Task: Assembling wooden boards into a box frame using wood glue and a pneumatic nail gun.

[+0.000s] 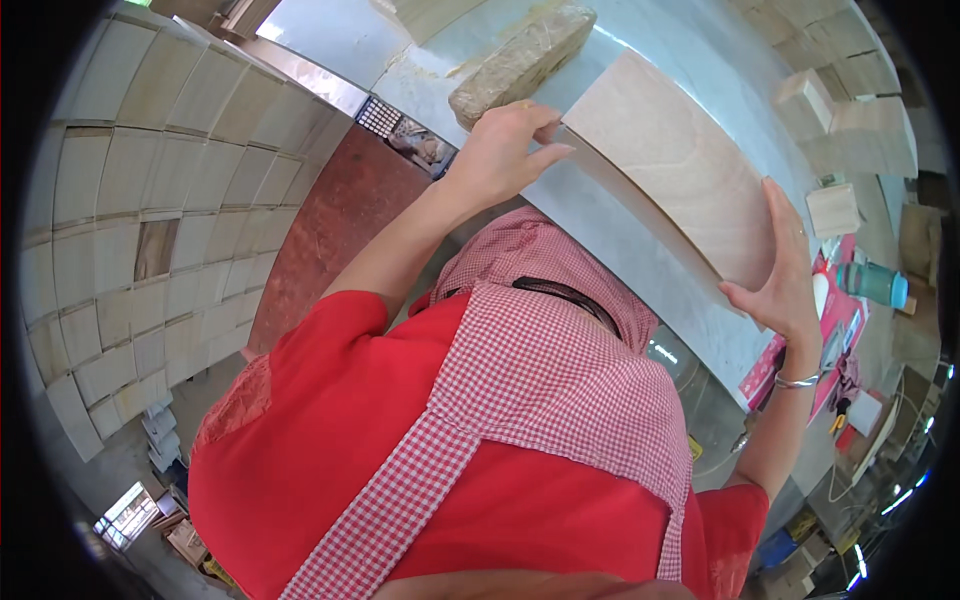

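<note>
A pale wooden board [670, 160] with faint grain lies slantwise over the grey-blue tabletop [640, 215]. My right hand [785, 265] grips its right end, thumb at the near edge and fingers along the end. At the board's left corner is my left hand [505, 150], thumb and forefinger apart with a gap between them. Whether a left fingertip touches the corner, I cannot tell. Just beyond that hand rests a brown block [525, 65] that looks wrapped in clear tape or film.
Tall stacks of wooden pieces [180, 180] stand on the left beside a reddish floor [335, 220]. More wooden blocks [835, 210] sit at the right, near a teal bottle [872, 284] and a pink-red sheet [840, 330]. A black plastic crate [380, 117] is left of the table.
</note>
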`<action>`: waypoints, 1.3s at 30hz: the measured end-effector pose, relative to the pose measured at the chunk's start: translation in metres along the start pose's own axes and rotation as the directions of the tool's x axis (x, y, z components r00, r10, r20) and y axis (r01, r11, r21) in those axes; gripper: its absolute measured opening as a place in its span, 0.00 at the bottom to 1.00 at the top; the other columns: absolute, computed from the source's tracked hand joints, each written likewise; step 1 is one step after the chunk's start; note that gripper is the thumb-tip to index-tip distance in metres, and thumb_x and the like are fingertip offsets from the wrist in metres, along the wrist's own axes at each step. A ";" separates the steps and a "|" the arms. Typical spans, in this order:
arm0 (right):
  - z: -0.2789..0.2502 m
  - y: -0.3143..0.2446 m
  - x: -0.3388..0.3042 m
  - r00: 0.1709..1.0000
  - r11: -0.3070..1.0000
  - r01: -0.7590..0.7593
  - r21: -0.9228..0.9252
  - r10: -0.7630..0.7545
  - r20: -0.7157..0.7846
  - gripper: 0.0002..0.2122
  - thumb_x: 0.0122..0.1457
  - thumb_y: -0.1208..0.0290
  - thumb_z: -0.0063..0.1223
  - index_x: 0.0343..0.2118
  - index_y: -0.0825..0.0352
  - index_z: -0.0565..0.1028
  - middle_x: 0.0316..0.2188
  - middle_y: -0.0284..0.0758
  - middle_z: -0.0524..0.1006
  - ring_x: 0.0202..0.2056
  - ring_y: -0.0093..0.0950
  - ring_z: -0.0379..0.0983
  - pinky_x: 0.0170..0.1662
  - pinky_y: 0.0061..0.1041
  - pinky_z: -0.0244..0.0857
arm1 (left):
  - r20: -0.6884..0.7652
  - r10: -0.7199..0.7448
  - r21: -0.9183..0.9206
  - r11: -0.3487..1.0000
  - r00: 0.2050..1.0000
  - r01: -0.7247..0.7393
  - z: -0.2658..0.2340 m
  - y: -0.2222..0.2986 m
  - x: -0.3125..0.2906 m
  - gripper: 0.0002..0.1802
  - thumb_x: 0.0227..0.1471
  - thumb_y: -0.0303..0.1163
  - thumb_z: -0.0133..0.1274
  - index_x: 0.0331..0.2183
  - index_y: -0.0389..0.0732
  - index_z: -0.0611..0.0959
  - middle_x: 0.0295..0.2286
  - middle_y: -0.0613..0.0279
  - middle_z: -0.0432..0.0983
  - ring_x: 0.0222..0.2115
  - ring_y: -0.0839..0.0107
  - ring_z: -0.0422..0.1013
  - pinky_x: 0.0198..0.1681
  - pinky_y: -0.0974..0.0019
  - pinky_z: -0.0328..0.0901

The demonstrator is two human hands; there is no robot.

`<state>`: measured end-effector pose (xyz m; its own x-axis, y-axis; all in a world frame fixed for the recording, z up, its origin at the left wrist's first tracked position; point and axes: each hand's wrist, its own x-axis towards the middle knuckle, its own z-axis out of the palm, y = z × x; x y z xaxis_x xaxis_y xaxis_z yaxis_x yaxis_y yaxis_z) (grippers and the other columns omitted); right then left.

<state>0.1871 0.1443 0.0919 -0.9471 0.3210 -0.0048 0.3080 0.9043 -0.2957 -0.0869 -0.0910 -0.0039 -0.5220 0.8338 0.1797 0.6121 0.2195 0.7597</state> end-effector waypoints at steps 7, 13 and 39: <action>0.006 0.010 0.002 0.999 0.999 0.004 -0.033 -0.002 0.050 0.52 0.30 0.66 0.70 0.66 0.62 0.56 0.64 0.43 0.61 0.65 0.41 0.56 0.67 0.41 0.48 | 0.034 -0.020 0.001 1.000 0.999 0.020 0.001 -0.001 0.008 0.18 0.49 0.32 0.63 0.40 0.31 0.82 0.33 0.50 0.80 0.34 0.62 0.79 0.40 0.64 0.71; 0.013 0.029 -0.003 0.997 0.997 0.047 -0.068 -0.043 0.061 0.50 0.35 0.65 0.69 0.66 0.64 0.56 0.64 0.45 0.59 0.65 0.43 0.55 0.67 0.40 0.48 | 0.006 0.051 0.092 0.994 0.999 -0.051 0.005 -0.001 0.016 0.15 0.47 0.34 0.64 0.34 0.32 0.85 0.31 0.49 0.81 0.31 0.58 0.79 0.37 0.63 0.71; 0.038 0.043 -0.058 0.921 0.992 -0.120 -0.048 0.094 -0.378 0.26 0.50 0.69 0.65 0.54 0.63 0.72 0.53 0.41 0.72 0.53 0.38 0.69 0.57 0.34 0.61 | 0.123 -0.030 0.229 0.973 0.992 0.001 -0.008 0.018 0.030 0.13 0.47 0.30 0.65 0.34 0.31 0.85 0.27 0.49 0.81 0.25 0.66 0.77 0.31 0.68 0.69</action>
<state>0.2516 0.1537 0.0428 -0.8092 0.4867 0.3291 0.4238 0.8715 -0.2468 -0.0962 -0.0658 0.0199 -0.4630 0.8829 0.0790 0.7317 0.3304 0.5962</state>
